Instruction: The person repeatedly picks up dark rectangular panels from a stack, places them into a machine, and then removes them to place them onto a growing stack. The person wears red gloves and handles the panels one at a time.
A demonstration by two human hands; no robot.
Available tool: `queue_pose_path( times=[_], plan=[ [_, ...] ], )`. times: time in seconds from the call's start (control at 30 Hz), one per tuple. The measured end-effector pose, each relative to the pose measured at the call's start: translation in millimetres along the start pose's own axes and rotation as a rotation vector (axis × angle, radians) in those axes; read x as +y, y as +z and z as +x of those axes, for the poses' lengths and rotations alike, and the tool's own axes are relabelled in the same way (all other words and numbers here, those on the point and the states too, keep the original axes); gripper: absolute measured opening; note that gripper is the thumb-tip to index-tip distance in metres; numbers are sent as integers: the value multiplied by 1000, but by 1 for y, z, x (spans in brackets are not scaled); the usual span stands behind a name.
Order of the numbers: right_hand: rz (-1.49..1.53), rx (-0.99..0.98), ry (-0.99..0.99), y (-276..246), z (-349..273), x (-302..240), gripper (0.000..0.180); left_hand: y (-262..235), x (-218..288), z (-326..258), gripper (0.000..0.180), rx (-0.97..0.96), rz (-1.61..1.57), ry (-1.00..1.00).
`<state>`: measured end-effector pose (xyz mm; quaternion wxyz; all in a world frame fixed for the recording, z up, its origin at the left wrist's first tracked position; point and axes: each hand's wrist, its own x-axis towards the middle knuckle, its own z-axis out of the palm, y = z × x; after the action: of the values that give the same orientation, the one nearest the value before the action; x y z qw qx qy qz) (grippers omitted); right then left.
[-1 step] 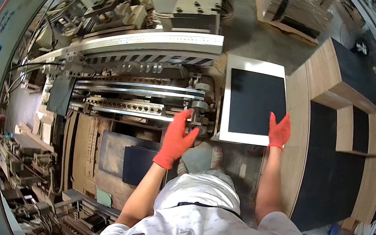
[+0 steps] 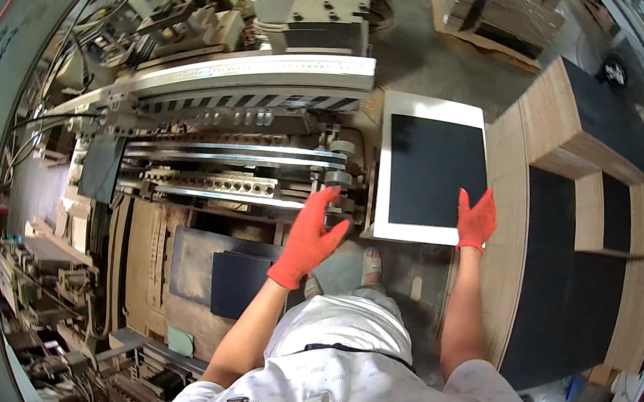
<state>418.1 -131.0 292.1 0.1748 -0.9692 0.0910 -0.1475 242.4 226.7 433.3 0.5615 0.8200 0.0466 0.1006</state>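
**No grip seen**

The fingers of the left hand [image 2: 307,239] are spread and empty, left of the dark board [image 2: 433,173]. The right hand [image 2: 476,221] is spread too, over the board's near right corner; touch cannot be told. The board is laid on a white worktop [image 2: 439,110]. Left fingers could be pinched if the machine [image 2: 206,180], left of the board, were started.

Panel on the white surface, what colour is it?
The panel is black, seen best in the head view.
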Motion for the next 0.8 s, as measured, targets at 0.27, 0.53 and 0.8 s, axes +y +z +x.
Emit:
queue_pose_path(
  times=[0.27,0.53,0.8],
  plan=[
    [-44,30,102,-57,-112,-11,88,85,-56,9,87,-470,-117,-242],
    [1000,-478,651,-132,-188,27,33,53,-91,-17,38,-777,-365,-642],
    [1016,-465,741,-135,-192,29,29,61,-116,-32,33,-866,-409,-747]
  ],
)
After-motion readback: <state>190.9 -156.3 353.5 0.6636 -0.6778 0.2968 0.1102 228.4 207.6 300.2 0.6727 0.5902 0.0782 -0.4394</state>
